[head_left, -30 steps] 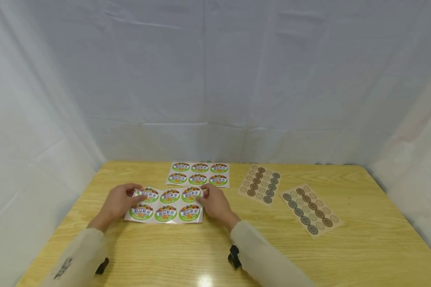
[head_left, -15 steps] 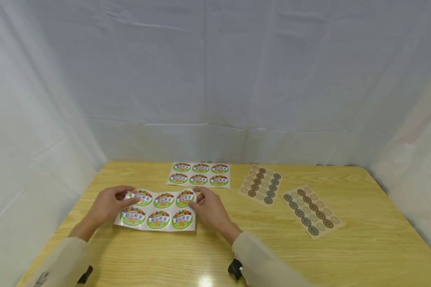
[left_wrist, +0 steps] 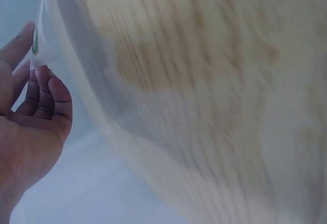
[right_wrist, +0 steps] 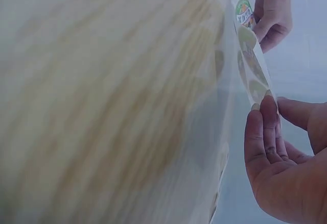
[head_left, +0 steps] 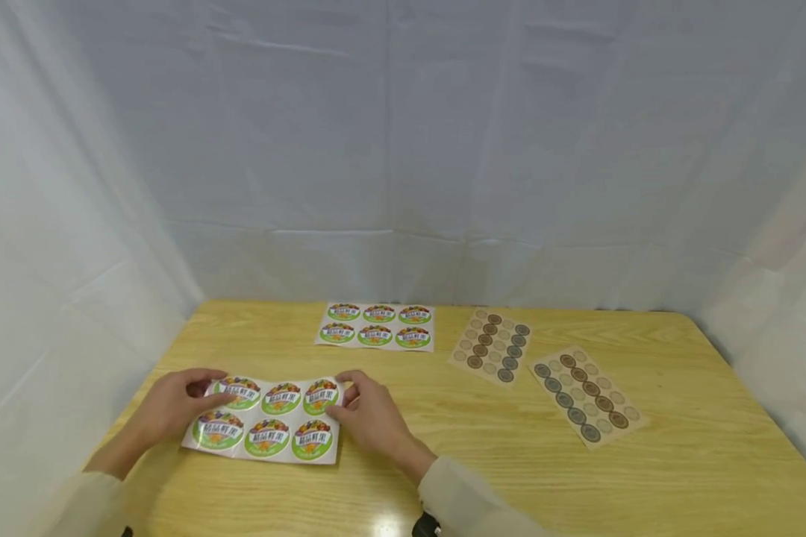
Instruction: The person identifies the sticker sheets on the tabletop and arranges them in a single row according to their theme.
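Note:
A white sticker sheet (head_left: pixel 248 418) with two rows of green oval fruit labels is held at both ends, near the table's front left. My left hand (head_left: pixel 175 406) pinches its left end, thumb over the face and fingers behind. At the other end my right hand (head_left: pixel 371 414) pinches the upper right corner in the same way. The right wrist view has the sheet (right_wrist: pixel 251 55) edge-on and gently bowed, with the right fingers (right_wrist: pixel 263 137) behind it. In the left wrist view only a sliver of the sheet (left_wrist: pixel 45 50) shows.
A matching sticker sheet (head_left: pixel 376 326) lies flat at the table's back edge. Right of it lie two tan sheets of round brown, green and pale stickers, one farther back (head_left: pixel 490 346) and one nearer (head_left: pixel 586 395). White curtains (head_left: pixel 403 149) enclose the wooden table (head_left: pixel 578 492).
Both hands have carried the sticker sheet left and toward the table's front edge, keeping their pinch on its ends. The other sheets stay where they lie.

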Demonstrator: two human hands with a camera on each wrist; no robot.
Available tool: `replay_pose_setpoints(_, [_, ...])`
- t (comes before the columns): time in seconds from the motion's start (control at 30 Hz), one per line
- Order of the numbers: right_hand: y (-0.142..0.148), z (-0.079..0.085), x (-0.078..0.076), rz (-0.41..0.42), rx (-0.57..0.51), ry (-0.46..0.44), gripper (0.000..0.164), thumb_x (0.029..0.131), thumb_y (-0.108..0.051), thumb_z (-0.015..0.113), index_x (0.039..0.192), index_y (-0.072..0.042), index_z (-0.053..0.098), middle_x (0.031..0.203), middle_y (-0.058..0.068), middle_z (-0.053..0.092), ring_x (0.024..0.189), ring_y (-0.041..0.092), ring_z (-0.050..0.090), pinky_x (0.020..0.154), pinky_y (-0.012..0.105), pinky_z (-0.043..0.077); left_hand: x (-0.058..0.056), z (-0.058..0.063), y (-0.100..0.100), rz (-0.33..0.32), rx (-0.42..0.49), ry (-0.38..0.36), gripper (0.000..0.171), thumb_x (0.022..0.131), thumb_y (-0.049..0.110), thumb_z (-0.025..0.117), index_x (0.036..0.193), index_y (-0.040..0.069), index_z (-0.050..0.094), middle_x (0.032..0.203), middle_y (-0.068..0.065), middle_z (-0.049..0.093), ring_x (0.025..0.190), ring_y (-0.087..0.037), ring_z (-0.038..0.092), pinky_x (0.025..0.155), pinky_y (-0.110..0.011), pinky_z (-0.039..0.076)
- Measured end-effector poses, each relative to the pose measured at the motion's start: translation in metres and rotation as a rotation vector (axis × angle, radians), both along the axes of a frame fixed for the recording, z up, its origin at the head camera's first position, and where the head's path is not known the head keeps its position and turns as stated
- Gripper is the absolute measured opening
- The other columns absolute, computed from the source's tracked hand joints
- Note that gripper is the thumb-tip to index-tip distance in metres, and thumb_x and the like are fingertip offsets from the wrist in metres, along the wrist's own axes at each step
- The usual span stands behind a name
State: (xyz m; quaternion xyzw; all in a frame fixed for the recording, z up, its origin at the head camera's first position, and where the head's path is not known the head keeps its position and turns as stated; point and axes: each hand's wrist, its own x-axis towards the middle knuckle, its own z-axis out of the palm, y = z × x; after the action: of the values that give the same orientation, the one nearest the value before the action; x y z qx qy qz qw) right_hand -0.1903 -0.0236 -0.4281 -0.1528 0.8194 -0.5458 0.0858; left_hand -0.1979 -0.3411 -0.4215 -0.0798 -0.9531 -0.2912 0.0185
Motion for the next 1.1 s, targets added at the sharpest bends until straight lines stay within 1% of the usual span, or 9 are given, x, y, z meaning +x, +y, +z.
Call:
replay_pose_setpoints(0.13, [-0.009, -0.002, 0.006, 0.029, -0.006, -0.022, 0.043, 0.087, -0.014, 0.071, 0.127, -0.006, 0.055, 0.08, -0.006, 0.054, 0.066, 0.005, 0.054, 0.057, 0.021, 0.045, 0.007, 0.0, -0.01, -0.001, -0.019, 0.002, 0.055, 0.082, 0.036, 0.075, 0.117, -0.005, 0.063, 0.074, -0.001, 0.049, 0.063, -0.012, 0.041, 0.055, -0.025, 0.035])
replay_pose_setpoints(0.33, [-0.024, -0.002, 0.013, 0.053, 0.047, -0.024, 0.044, 0.086, -0.013, 0.072, 0.127, -0.008, 0.056, 0.077, -0.009, 0.053, 0.064, 0.003, 0.051, 0.056, 0.02, 0.044, 0.021, 0.002, -0.024, -0.017, -0.014, -0.043, 0.054, 0.084, 0.032, 0.074, 0.118, -0.008, 0.062, 0.069, -0.001, 0.045, 0.057, -0.009, 0.037, 0.05, -0.025, 0.033])
replay_pose_setpoints(0.47, [-0.031, -0.003, 0.015, 0.047, 0.091, -0.028, 0.044, 0.085, -0.013, 0.073, 0.126, -0.009, 0.056, 0.076, -0.009, 0.053, 0.063, 0.004, 0.049, 0.057, 0.02, 0.043, 0.026, 0.001, -0.031, -0.005, -0.043, -0.028, 0.053, 0.083, 0.03, 0.074, 0.117, -0.008, 0.062, 0.071, -0.001, 0.046, 0.061, -0.01, 0.038, 0.052, -0.025, 0.034])
replay_pose_setpoints(0.67, [-0.036, -0.005, 0.013, 0.038, 0.157, -0.011, 0.045, 0.085, -0.015, 0.073, 0.126, -0.013, 0.055, 0.076, -0.011, 0.052, 0.062, 0.003, 0.049, 0.057, 0.02, 0.042, 0.03, -0.001, -0.041, 0.022, -0.119, -0.032, 0.052, 0.084, 0.032, 0.073, 0.116, -0.008, 0.063, 0.078, -0.001, 0.051, 0.069, -0.01, 0.043, 0.06, -0.025, 0.038])
replay_pose_setpoints(0.77, [-0.036, -0.004, 0.012, 0.052, 0.183, 0.001, 0.042, 0.085, -0.013, 0.072, 0.123, -0.012, 0.055, 0.074, -0.01, 0.052, 0.059, 0.005, 0.048, 0.054, 0.02, 0.041, 0.03, -0.003, -0.044, 0.032, -0.141, -0.041, 0.054, 0.084, 0.034, 0.074, 0.117, -0.007, 0.063, 0.08, -0.001, 0.052, 0.072, -0.013, 0.044, 0.062, -0.027, 0.04])
replay_pose_setpoints(0.87, [-0.037, -0.004, 0.01, 0.065, 0.204, 0.007, 0.04, 0.084, -0.01, 0.072, 0.12, -0.012, 0.054, 0.073, -0.009, 0.053, 0.058, 0.006, 0.048, 0.052, 0.021, 0.04, 0.03, -0.004, -0.045, 0.03, -0.156, -0.038, 0.056, 0.083, 0.036, 0.074, 0.116, -0.008, 0.063, 0.083, -0.002, 0.054, 0.075, -0.016, 0.046, 0.065, -0.032, 0.041])
replay_pose_setpoints(1.0, [-0.039, -0.005, 0.009, 0.064, 0.234, 0.0, 0.039, 0.084, -0.01, 0.072, 0.118, -0.013, 0.054, 0.072, -0.007, 0.053, 0.056, 0.008, 0.048, 0.05, 0.022, 0.04, 0.031, -0.007, -0.046, 0.007, -0.182, -0.026, 0.056, 0.084, 0.035, 0.073, 0.115, -0.011, 0.062, 0.079, -0.002, 0.052, 0.072, -0.016, 0.045, 0.062, -0.031, 0.039])
replay_pose_setpoints(1.1, [-0.041, -0.005, 0.009, 0.076, 0.265, -0.004, 0.032, 0.084, -0.011, 0.072, 0.112, -0.014, 0.055, 0.069, -0.006, 0.052, 0.054, 0.009, 0.047, 0.048, 0.023, 0.039, 0.033, -0.009, -0.046, -0.01, -0.206, -0.028, 0.055, 0.085, 0.034, 0.072, 0.116, -0.011, 0.062, 0.078, -0.001, 0.049, 0.07, -0.014, 0.043, 0.059, -0.028, 0.037])
